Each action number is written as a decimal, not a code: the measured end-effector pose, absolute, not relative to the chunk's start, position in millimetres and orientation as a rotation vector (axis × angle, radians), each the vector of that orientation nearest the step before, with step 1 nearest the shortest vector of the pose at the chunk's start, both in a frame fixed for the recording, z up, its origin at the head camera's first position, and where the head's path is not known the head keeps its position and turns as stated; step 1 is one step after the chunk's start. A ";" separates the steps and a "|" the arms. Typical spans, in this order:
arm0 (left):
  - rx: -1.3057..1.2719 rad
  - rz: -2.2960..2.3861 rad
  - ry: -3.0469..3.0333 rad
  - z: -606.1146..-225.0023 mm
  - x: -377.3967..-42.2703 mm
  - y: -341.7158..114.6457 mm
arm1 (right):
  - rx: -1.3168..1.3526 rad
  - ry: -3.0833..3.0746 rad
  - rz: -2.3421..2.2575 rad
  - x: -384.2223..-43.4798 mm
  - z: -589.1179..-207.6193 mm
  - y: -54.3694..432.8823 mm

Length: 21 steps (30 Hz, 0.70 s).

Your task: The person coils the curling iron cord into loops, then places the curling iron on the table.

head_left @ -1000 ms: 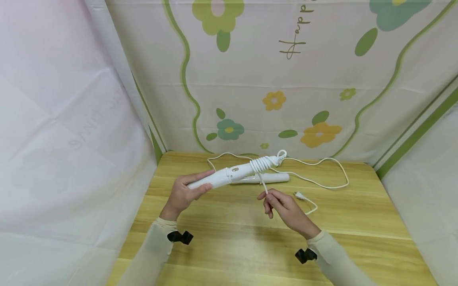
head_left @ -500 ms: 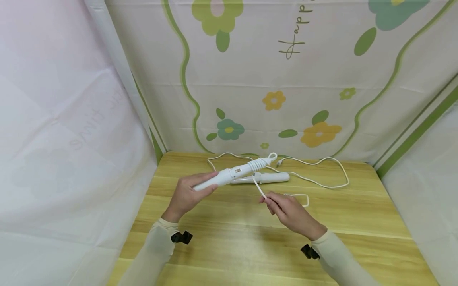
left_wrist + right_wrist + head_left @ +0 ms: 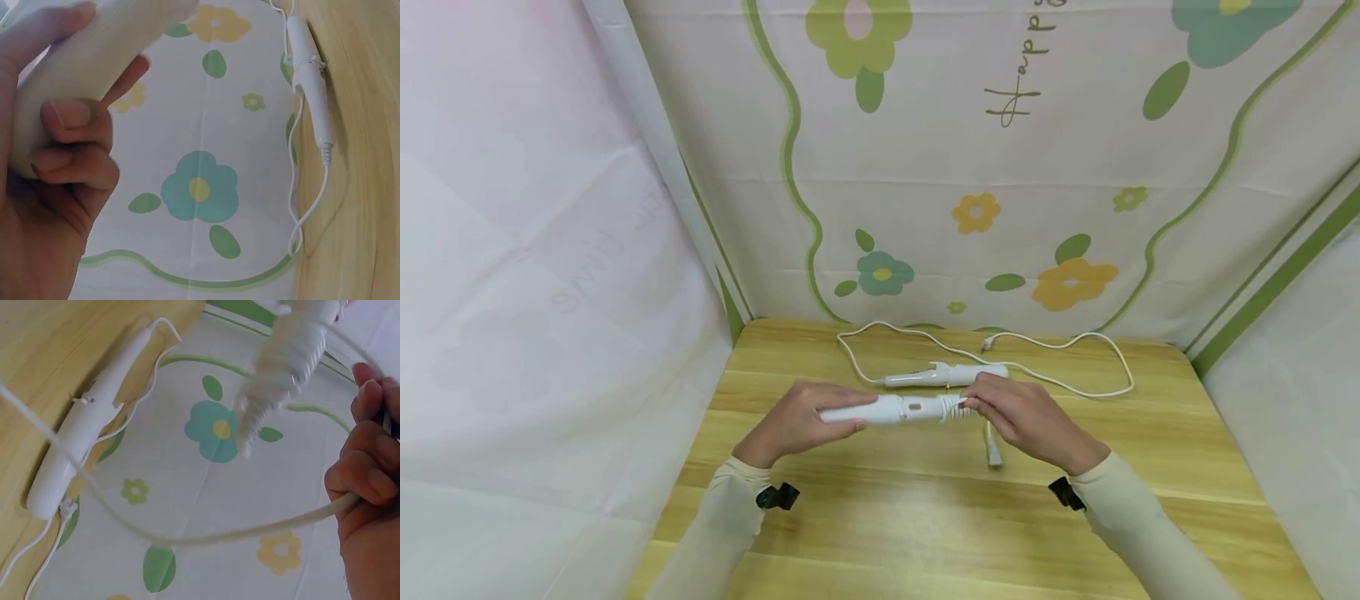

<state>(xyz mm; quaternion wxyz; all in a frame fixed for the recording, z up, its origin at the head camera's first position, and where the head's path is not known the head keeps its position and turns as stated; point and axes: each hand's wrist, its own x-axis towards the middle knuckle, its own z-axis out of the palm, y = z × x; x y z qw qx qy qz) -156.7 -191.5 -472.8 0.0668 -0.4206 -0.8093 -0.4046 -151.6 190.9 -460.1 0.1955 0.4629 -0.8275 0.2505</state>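
Note:
A white hair styling iron (image 3: 887, 409) is held level above the table. My left hand (image 3: 797, 421) grips its thick end, fingers curled round it in the left wrist view. White cord is coiled several times round its narrower end (image 3: 284, 362). My right hand (image 3: 1030, 417) pinches the loose stretch of cord (image 3: 281, 520) at those coils, partly covering them in the head view. Below the right hand dangles the plug (image 3: 994, 454). A second white hair styling iron (image 3: 925, 377) lies on the table just behind, its cord unwound.
The second iron's cord (image 3: 1120, 367) loops loosely along the back of the wooden table (image 3: 895, 533), its plug (image 3: 987, 343) near the rear edge. Flower-printed cloth (image 3: 925, 150) hangs behind the table, and pale cloth (image 3: 550, 333) closes the left side.
The held iron has come lower and nearer, from slanted to level. My right hand has brought the cord up to the coils, and the dangling plug has swung inward.

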 end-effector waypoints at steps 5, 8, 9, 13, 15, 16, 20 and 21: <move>-1.451 -1.296 -2.460 -471.7 -154.0 -193.8 | 1.415 -2.339 0.725 -156.9 -458.5 188.4; -1.478 -1.532 -2.465 -472.8 -152.9 -195.4 | 1.435 -2.369 0.854 -159.1 -459.8 188.0; -1.468 -1.620 -2.465 -473.0 -152.3 -196.0 | 1.438 -2.382 0.916 -159.6 -460.5 187.8; -1.426 -1.877 -2.430 -474.6 -151.5 -197.2 | 1.458 -2.402 1.136 -161.3 -466.2 185.1; -1.407 -1.931 -2.416 -475.2 -151.3 -196.4 | 1.467 -2.403 1.189 -161.6 -469.3 182.6; -1.392 -1.954 -2.410 -475.6 -151.3 -195.7 | 1.474 -2.396 1.210 -161.8 -470.9 181.4; -1.267 -2.015 -2.406 -478.5 -151.2 -193.1 | 1.443 -2.371 1.327 -159.8 -476.6 177.0; -1.226 -2.021 -2.408 -479.3 -151.3 -192.3 | 1.423 -2.363 1.352 -158.9 -478.2 176.2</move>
